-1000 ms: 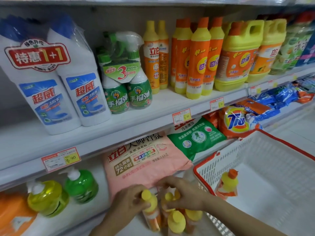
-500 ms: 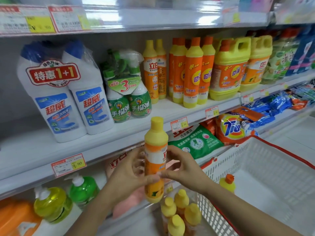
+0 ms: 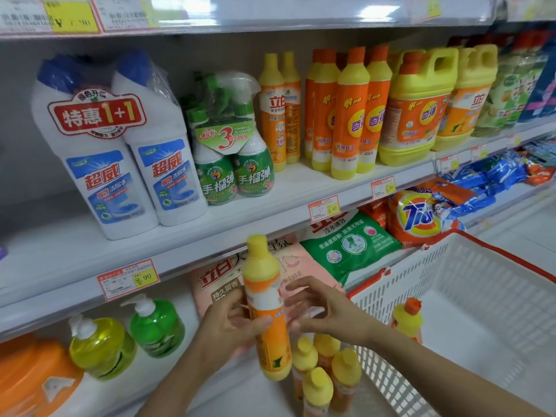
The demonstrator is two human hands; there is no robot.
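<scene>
My left hand [image 3: 228, 323] grips a yellow-capped orange detergent bottle [image 3: 264, 296], thumb across its front, and holds it upright in front of the lower shelf. My right hand [image 3: 328, 314] is just right of the bottle with its fingers spread and loosely bent; the fingertips are at the bottle's side and I cannot tell if they touch it. Several bottles of the same kind [image 3: 319, 365] stand on the low shelf right below.
A white shopping basket with a red rim [image 3: 496, 254] sits at the right and holds one small yellow bottle with an orange cap [image 3: 407, 319]. Detergent bags [image 3: 349, 245] lie behind my hands. Green pump bottles [image 3: 156, 326] stand at the left. The middle shelf edge [image 3: 210, 233] is above.
The bottle came up from the cluster on the low shelf to chest height. My right hand, which clasped it half a second ago, has loosened and drawn slightly away.
</scene>
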